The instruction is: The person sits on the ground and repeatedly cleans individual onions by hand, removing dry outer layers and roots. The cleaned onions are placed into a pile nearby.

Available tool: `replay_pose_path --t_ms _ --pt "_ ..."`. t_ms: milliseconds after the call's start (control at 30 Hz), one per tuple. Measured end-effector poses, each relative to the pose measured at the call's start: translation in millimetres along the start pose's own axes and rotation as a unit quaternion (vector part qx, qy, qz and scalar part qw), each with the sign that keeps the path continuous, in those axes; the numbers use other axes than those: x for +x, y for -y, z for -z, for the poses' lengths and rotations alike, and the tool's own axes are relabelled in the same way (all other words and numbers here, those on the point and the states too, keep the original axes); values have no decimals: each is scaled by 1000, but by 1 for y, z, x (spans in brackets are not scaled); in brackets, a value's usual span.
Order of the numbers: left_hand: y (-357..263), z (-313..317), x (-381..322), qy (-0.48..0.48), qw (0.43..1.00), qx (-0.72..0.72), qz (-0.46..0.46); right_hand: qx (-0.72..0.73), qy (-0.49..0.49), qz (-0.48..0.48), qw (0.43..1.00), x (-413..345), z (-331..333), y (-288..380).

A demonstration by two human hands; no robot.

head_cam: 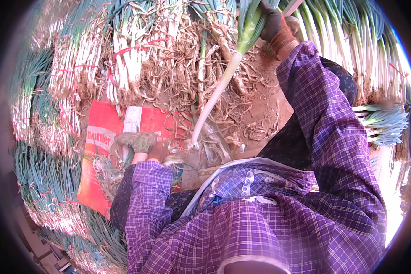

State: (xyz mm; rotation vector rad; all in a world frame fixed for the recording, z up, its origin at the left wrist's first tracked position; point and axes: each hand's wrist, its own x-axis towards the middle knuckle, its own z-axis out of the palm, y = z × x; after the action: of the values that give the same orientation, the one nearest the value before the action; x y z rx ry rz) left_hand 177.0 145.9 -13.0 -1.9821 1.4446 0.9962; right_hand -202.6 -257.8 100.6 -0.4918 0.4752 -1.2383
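A large green onion (215,97) slants across the view, its green leaves up at the top and its white root end near the middle. My right hand (275,25), in a dark brown glove, is closed around the leaves. My left hand (159,150), gloved and blurred, hangs low beside a camouflage-patterned shoe (139,141), over a red printed sack (101,147). The root end of the onion lies to the right of my left hand, apart from it. Whether the left fingers hold anything cannot be told.
Tied bundles of green onions (65,68) line the left side. Untrimmed onions with dry roots (171,65) lie ahead. Cleaner onions (342,48) stand in a row at the upper right, above another bundle (380,125). Dry peelings (260,126) litter the ground.
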Motion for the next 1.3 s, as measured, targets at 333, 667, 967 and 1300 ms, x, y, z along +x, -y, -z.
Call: replay_pose_path --t_ms 333,667,967,1300 --pt "-213 111 21 -160 724 -618 -260 -36 -48 -97 993 -58 39 -128" --pt "-115 49 -24 -162 884 -289 -331 11 38 -136 990 -41 69 -116" --pt "-123 50 -49 -423 827 -175 -327 -107 -61 -106 987 2 35 -61" --pt "-194 100 -20 -93 701 -631 -320 -193 110 -65 973 -28 -88 -17"
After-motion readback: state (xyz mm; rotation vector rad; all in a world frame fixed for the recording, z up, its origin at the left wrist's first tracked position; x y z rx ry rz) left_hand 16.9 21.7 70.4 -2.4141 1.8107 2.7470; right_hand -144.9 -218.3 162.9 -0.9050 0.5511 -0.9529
